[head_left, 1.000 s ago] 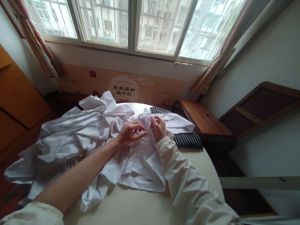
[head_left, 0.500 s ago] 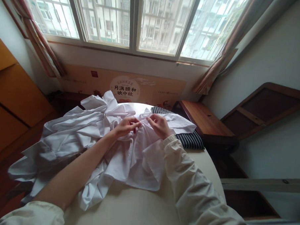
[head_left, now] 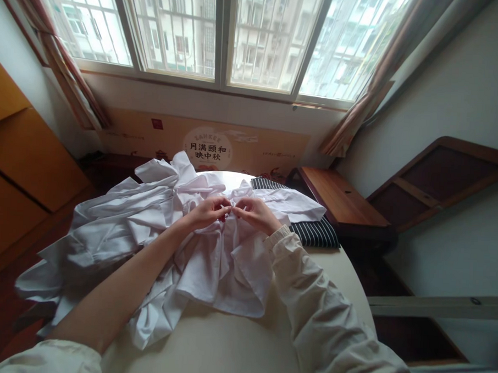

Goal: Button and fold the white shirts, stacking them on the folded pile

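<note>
A white cloth garment (head_left: 241, 268) lies bunched on the table (head_left: 225, 345), its lower edge spread toward me. Over its middle, my left hand (head_left: 210, 211) pinches a gathered bit of the cloth between thumb and fingers. My right hand (head_left: 256, 213) meets it from the other side, thumb and fingertips closed on the same spot, the tips almost touching. Whatever small detail sits between the fingertips is too small to make out. More white fabric (head_left: 119, 219) is heaped to the left and hangs over the table's left edge.
A black-and-white striped cloth (head_left: 317, 232) lies at the right, partly under a white fabric end. Beyond it stands a wooden side table (head_left: 343, 196). A printed panel (head_left: 251, 137) leans below the barred window, and a wooden cabinet (head_left: 19, 165) is at the left.
My right hand has come down and left, so its fingertips now meet those of my left hand on the white cloth. My left hand has barely moved.
</note>
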`<state>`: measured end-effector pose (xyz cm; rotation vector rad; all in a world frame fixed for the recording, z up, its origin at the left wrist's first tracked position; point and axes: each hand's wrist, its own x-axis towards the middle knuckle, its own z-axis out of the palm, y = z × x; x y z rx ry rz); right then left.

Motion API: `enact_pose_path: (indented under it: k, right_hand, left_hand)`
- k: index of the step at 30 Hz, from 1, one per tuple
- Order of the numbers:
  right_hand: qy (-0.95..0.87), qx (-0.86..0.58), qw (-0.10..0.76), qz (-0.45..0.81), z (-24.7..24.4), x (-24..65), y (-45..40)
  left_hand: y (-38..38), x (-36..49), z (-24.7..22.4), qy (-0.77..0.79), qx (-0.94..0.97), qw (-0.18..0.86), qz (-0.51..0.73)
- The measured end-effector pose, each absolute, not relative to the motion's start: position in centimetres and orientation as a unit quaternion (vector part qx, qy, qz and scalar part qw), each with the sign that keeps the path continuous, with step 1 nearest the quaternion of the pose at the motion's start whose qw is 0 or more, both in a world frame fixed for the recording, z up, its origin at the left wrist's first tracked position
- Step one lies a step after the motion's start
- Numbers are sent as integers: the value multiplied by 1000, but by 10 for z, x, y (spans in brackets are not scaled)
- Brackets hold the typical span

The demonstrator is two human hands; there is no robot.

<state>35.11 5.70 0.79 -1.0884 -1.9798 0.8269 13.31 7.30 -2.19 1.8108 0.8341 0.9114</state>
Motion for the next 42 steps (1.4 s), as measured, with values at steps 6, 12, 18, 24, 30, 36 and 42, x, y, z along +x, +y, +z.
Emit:
enact_pose_path:
  k: [6,12,18,24,30,36,42]
  right_hand:
    - [-773,-418,380,288,6,348,56]
    - [-773,-376,375,346,6,351,55]
    - [-756,-384,365,386,1,353,56]
    - [-772,-399,359,341,5,356,57]
    - [-772,-376,338,384,8,366,60]
    - [-781,-328,270,458,24,381,59]
    - [-764,-357,263,469,42,405,60]
  left_hand:
    - [68,138,-17,366,784,342,366]
    - [67,139,-15,399,806,237,368]
    - [68,136,-19,357,790,316,386]
    - [66,136,-19,325,776,372,392]
    - [65,135,-18,298,751,436,396]
    - [64,136,-20,266,717,516,387]
    - [58,139,-23,286,780,457,318]
